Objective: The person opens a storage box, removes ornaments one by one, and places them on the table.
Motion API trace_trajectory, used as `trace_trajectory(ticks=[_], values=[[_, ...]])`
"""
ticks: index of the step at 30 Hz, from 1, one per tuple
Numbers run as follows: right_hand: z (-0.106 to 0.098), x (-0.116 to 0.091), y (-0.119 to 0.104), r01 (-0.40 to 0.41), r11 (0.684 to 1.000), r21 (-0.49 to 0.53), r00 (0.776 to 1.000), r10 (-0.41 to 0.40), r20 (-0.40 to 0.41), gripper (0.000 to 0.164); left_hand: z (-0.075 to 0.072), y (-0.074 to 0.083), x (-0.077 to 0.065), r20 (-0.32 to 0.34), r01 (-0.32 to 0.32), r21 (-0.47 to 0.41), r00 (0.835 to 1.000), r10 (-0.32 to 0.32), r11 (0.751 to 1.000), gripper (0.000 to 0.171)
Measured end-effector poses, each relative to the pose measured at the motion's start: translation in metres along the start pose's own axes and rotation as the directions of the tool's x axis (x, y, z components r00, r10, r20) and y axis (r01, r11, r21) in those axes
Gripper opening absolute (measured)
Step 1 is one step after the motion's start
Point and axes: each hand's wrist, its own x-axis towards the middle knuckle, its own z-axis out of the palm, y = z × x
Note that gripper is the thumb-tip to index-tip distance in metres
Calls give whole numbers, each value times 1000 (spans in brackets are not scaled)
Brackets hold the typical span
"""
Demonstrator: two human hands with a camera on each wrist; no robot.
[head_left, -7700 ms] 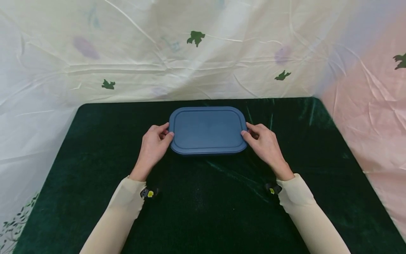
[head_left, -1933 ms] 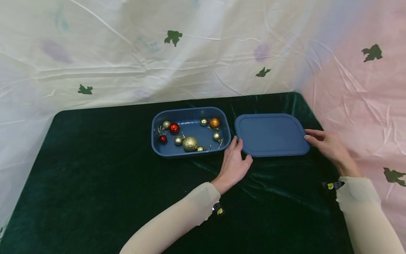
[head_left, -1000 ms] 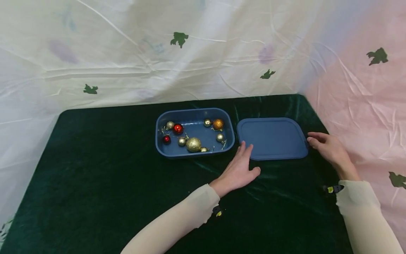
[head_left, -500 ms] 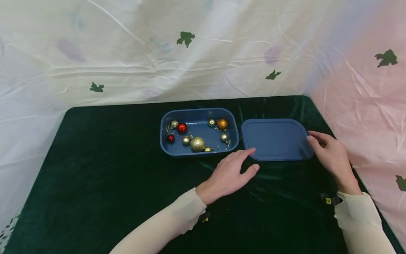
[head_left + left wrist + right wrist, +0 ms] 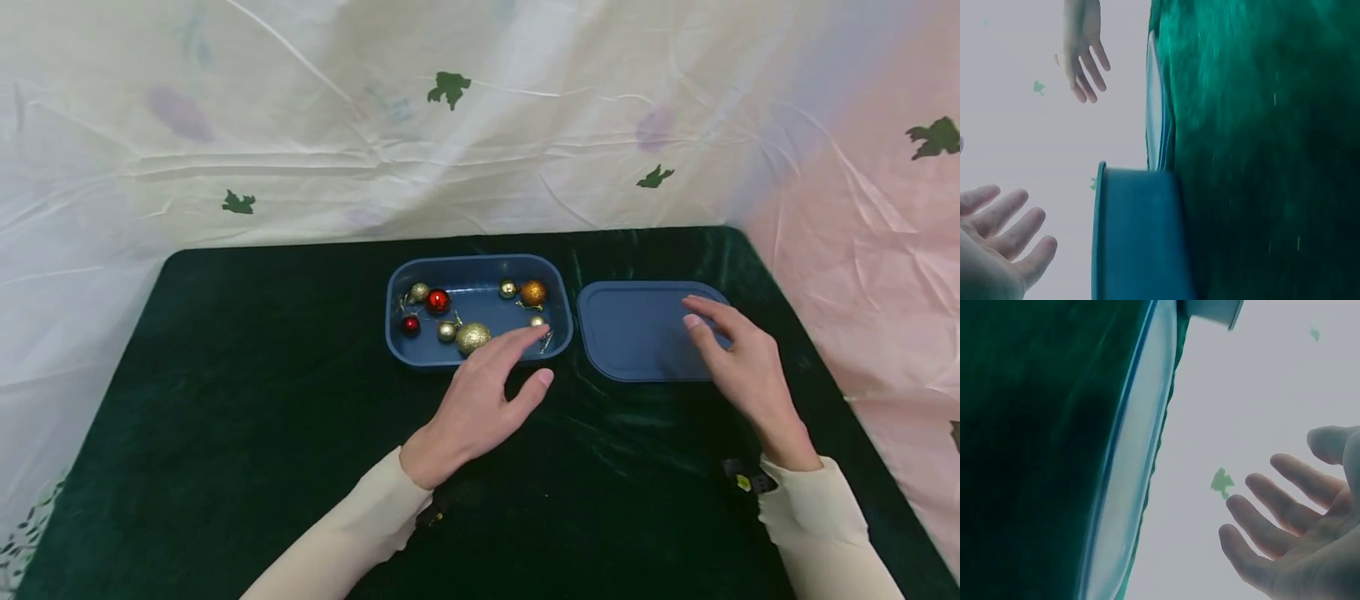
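Observation:
A blue rectangular box [image 5: 480, 362] stands uncovered on the table with several small Christmas baubles inside. Among them are a big gold glitter bauble [image 5: 473, 337], a shiny red bauble [image 5: 438, 301] and an orange bauble [image 5: 533, 292]. My left hand [image 5: 480, 404] is raised at the box's front right, fingers loosely extended and overlapping the rim in the head view; it holds nothing. The blue lid [image 5: 637, 329] lies flat to the right of the box. Over the lid's right end hovers my right hand [image 5: 742, 358], relaxed and holding nothing; the right wrist view shows its fingers apart from the lid.
Dark green velvet cloth [image 5: 262, 400] covers the table. Behind it hangs a pale curtain [image 5: 337, 125] with green bird-like shapes, and a pink curtain [image 5: 900, 275] hangs on the right.
The lid came off the box and was laid on its right, exposing the baubles. Both hands have since let go of the lid, moving left and lifting away.

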Motion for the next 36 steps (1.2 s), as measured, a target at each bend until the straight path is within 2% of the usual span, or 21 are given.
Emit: trace_trajectory(ticks=[5, 9, 13, 16, 19, 22, 26, 30, 32, 36], values=[[14, 1, -17, 96, 995, 39, 995, -96, 9, 38, -19, -7, -6, -68, -33, 79, 997, 39, 996, 55], [25, 2, -31, 145, 987, 67, 988, -148, 37, 38, -34, -17, -10, -124, -52, 201, 989, 78, 978, 57], [35, 3, -41, 186, 980, 67, 980, -190, 60, 39, -48, -31, -15, -169, -51, 349, 979, 117, 936, 59], [43, 6, -45, 213, 975, 64, 973, -217, 79, 42, -58, -40, -18, -179, -19, 450, 978, 111, 893, 63], [50, 9, -48, 224, 973, 57, 968, -229, 107, 45, -67, -48, -20, -171, 47, 517, 984, 50, 855, 69], [58, 14, -51, 227, 973, 48, 962, -232, 144, 49, -77, -55, -21, -164, 132, 546, 985, -49, 827, 76], [69, 21, -53, 234, 972, 11, 953, -231, 197, 54, -88, -67, -22, -160, 239, 563, 971, -180, 791, 82], [79, 29, -56, 235, 971, -43, 945, -218, 244, 59, -97, -81, -22, -150, 314, 573, 948, -280, 757, 85], [83, 32, -57, 224, 972, -64, 944, -201, 263, 60, -101, -88, -22, -140, 343, 565, 936, -322, 751, 86], [89, 37, -57, 196, 979, -61, 943, -171, 286, 59, -108, -98, -20, -105, 396, 495, 911, -399, 773, 79]])
